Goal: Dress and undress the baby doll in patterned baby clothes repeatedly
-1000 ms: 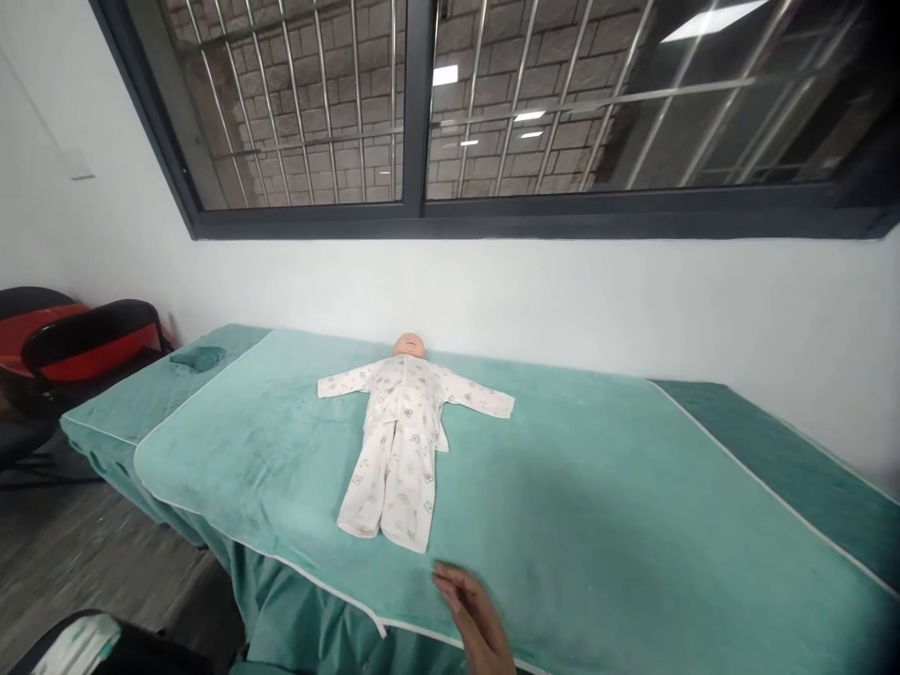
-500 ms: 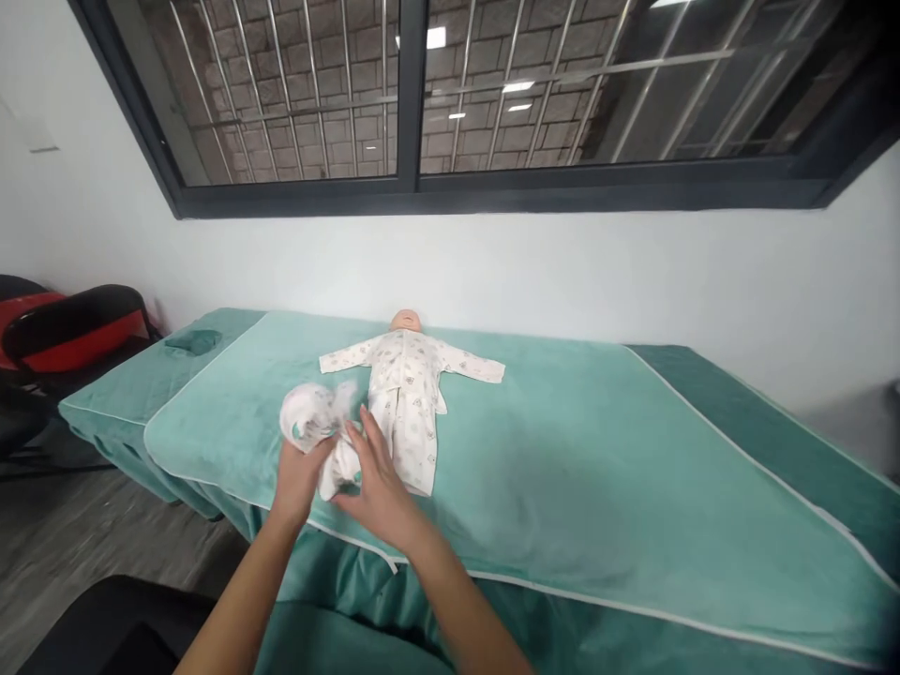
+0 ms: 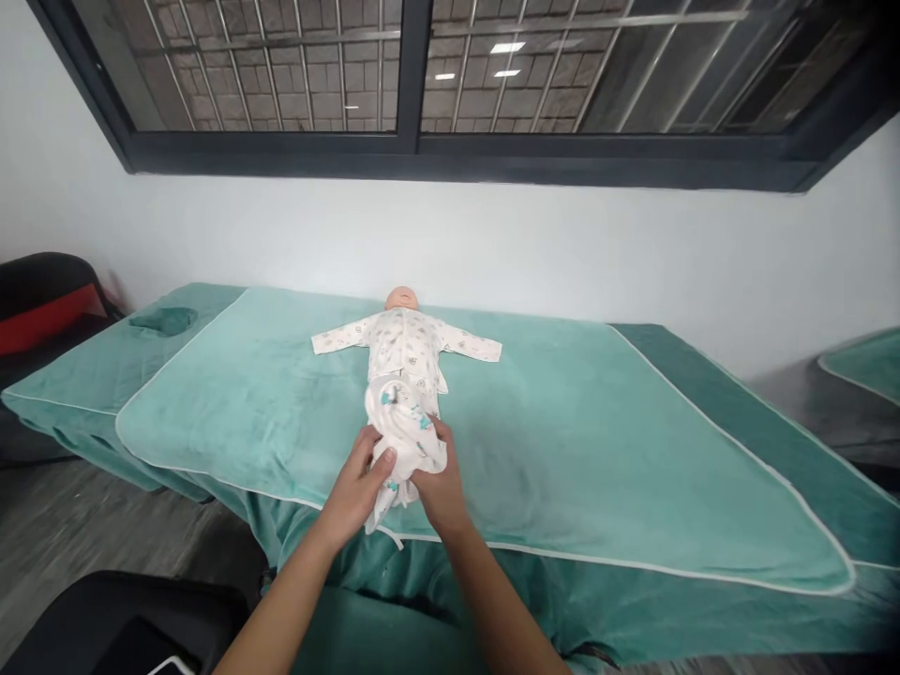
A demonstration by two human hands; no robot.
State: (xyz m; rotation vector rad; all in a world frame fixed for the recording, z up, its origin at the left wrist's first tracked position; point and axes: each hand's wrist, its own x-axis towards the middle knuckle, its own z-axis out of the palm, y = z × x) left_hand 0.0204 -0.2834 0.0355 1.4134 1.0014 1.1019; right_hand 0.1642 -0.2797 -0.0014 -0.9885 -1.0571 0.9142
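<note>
A white cloth with teal prints [image 3: 409, 433] is bunched up between my two hands, its upper part curled into a round shape; I cannot tell what kind of piece it is. My left hand [image 3: 356, 489] grips its lower left side, thumb on top. Closed on the lower right side is my right hand [image 3: 444, 483]. Behind the cloth, a baby doll [image 3: 403, 339] lies on its back with arms spread, wearing a white patterned top and trousers. The cloth and my hands hide much of its legs.
The doll lies on a light green sheet [image 3: 597, 450] over a green-covered massage bed [image 3: 70, 380] with a face hole at the left. A barred window [image 3: 414, 155] is above. Black chairs stand at left [image 3: 49, 309] and lower left [image 3: 133, 609], the latter holding a dark object.
Both hands have carried the cloth rightward, from beside the doll to in front of its legs. My right hand's spread fingers have closed on it. The camera view has tilted down.
</note>
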